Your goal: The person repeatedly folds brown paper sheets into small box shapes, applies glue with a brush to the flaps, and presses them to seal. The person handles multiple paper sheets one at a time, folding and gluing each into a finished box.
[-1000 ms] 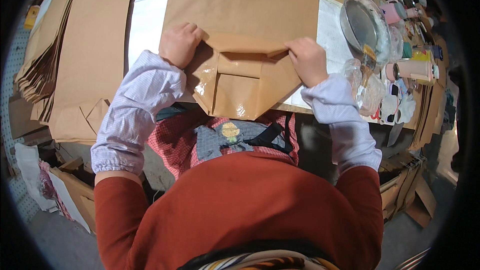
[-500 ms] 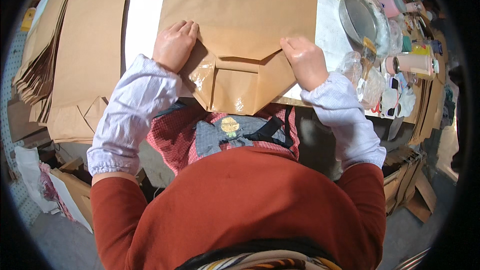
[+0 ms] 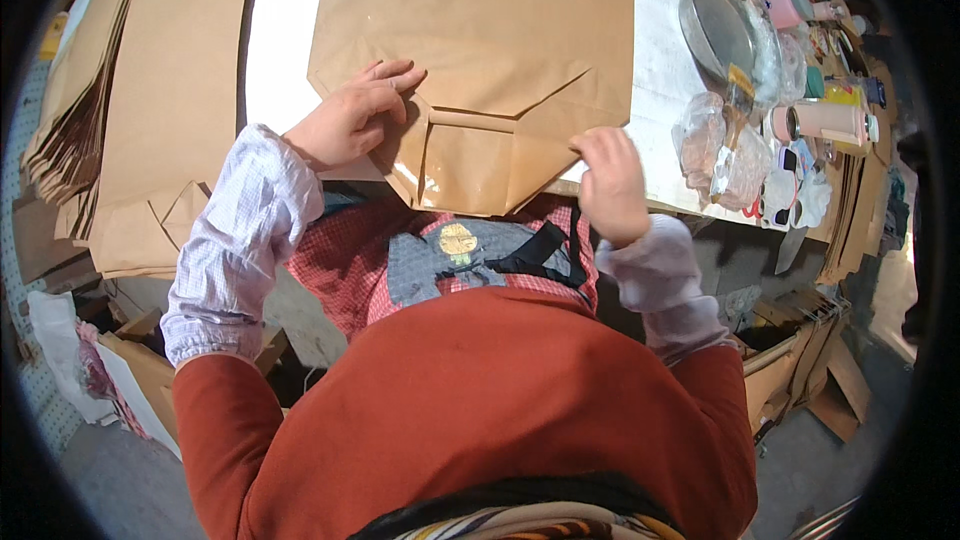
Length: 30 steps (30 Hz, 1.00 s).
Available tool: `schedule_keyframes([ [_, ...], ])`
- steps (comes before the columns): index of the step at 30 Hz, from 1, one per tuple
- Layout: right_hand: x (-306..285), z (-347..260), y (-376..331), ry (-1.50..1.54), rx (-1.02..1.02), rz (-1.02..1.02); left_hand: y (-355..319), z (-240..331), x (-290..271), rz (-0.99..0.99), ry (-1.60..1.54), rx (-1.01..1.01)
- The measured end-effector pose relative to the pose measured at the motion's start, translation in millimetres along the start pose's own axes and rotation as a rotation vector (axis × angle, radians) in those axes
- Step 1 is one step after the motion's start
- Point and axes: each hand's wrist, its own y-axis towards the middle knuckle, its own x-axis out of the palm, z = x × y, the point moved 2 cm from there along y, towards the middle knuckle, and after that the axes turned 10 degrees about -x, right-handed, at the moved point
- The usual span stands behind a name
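Fingers of left hand (image 3: pixel 352 120) lie flat on brown paper bag (image 3: pixel 480 70); right hand (image 3: pixel 610 185) pinches its corner, should press the fold evenly

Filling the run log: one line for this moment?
left hand: flat on brown paper bag | right hand: pinching bag's folded bottom edge | bag: on white table

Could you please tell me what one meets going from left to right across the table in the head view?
Stack of brown paper bags → left hand → brown paper bag → right hand → metal bowl → pink cup.
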Motion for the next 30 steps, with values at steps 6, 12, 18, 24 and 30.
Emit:
schedule_keyframes([
  [6,27.9,-11.2,-14.6,0.021,-0.028,0.14,-14.2,15.1,6.0,0.029,0.253,0.051],
  [12,10.8,22.2,5.1,0.386,0.411,0.045,-3.6,3.0,6.1,0.318,0.061,0.012],
  [18,28.0,35.7,44.4,0.486,0.422,0.205,28.3,-14.2,15.2,0.517,-0.153,-0.337],
  [24,41.9,32.4,52.4,0.208,0.437,0.27,37.2,-1.4,30.3,0.819,0.235,-0.326],
  [30,43.2,41.3,79.9,-0.22,0.432,0.066,67.9,13.4,14.1,0.687,0.364,-0.642],
])
